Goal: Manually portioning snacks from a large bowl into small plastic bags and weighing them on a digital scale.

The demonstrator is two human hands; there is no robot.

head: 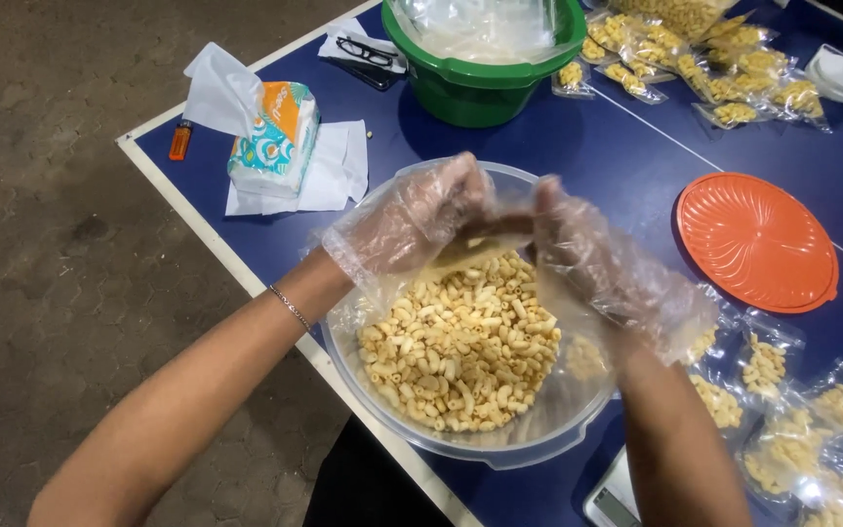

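Note:
My left hand (420, 217) and my right hand (587, 256) both wear loose clear plastic gloves and meet above a clear plastic bowl (500, 447) heaped with pale macaroni snacks (461, 346). Between the fingertips they pinch a small clear plastic bag (480, 249) held over the bowl; whether anything is inside it is hard to tell. A thin bracelet circles my left wrist.
Filled small snack bags (792, 429) lie to the right and more at the back right (695, 68). An orange lid (755, 241), a green bucket (480, 59), a tissue pack (273, 141), glasses (363, 51) and a lighter (180, 140) sit on the blue table. A scale corner (612, 498) shows below.

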